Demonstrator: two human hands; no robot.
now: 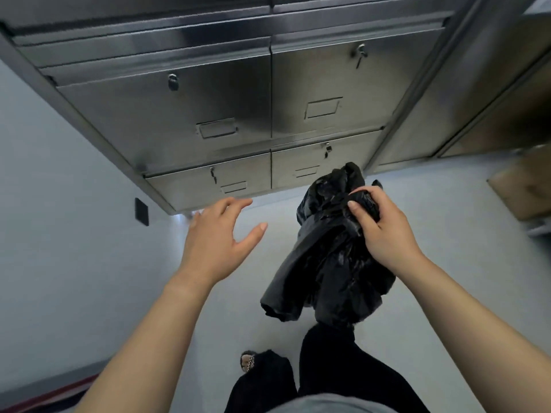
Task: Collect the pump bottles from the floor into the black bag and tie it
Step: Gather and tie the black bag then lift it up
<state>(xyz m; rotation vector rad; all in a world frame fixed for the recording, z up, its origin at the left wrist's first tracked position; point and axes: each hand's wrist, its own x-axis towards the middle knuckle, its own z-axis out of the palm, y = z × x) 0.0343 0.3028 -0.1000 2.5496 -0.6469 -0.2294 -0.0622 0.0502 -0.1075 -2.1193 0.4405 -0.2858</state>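
Steel cabinet [238, 108] fills the upper field: banks of drawers, each with a lock and a framed label holder [217, 128]. Pale floor [465, 234] below it. We see no pump bottles lying on any part of the floor in view.

Black bag [322, 263] is off the floor, hanging in front of the person's legs, just right of centre. Its neck is gathered and bunched at the top, with what looks like a band of plastic drawn round it; whether a knot is finished we cannot tell. The body bulges unevenly, so we judge the bottles to be inside (none shows through the film).

Right hand [384, 231] has fingers and thumb curled round the gathered neck and carries the whole bag. Left hand [214, 242] holds nothing and hangs well apart from the bag, fingers spread wide and relaxed.

Handling, as we judge it: thin, slick, soft film with no stiffness of its own; hard lumpy contents that give moderate weight and will swing and shift. Best hold is the twisted neck, just below the loose top, where the plastic is thickest. Gripping the belly risks slipping or tearing over a pump head.

Smaller items: cardboard piece [524, 186] at far right, dark wall plate [141, 211] at left, keys [360, 56] in some locks.

Writing: none legible. The label holders read blank, and the bag bears no print we can see
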